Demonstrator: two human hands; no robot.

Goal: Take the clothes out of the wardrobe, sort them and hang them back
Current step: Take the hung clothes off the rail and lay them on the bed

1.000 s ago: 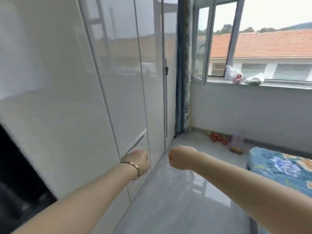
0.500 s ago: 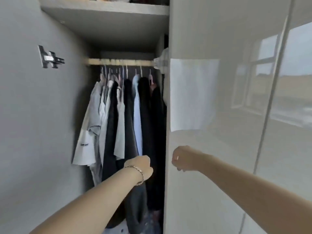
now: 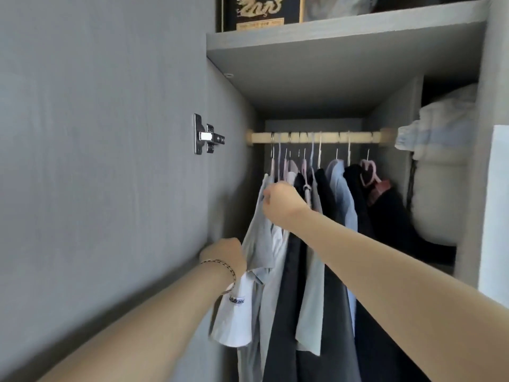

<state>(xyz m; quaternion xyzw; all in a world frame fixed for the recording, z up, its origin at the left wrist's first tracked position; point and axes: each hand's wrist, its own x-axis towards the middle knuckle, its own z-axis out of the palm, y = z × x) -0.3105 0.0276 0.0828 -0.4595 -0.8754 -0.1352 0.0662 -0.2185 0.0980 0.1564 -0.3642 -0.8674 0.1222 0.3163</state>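
The wardrobe (image 3: 237,175) stands open, its door (image 3: 96,161) swung out to the left with a metal hinge (image 3: 206,137) at its edge. The clothes (image 3: 286,312) hang inside on hangers from a pale rod (image 3: 330,137) under a shelf (image 3: 344,28). From left to right they are a grey shirt (image 3: 259,244), a white shirt (image 3: 237,321) with a small printed label on its sleeve, dark garments, a light blue shirt (image 3: 341,188) and further dark garments. A pink hanger (image 3: 369,172) sits near the right end of the rod.

The right hand (image 3: 283,205) is raised to the shoulder of the grey shirt, just below the hangers. Its fingers are curled and its thumb is pinched on the fabric. The left hand (image 3: 225,255) is lower, well apart from the right, against the left edge of the same shirt at sleeve level. Only its back shows, so its grip cannot be determined. A bracelet (image 3: 220,264) circles the left wrist.

A box (image 3: 261,9) bearing a gold dragon stands on the shelf. Rolled bedding (image 3: 440,175) fills the compartment to the right of the hanging section.
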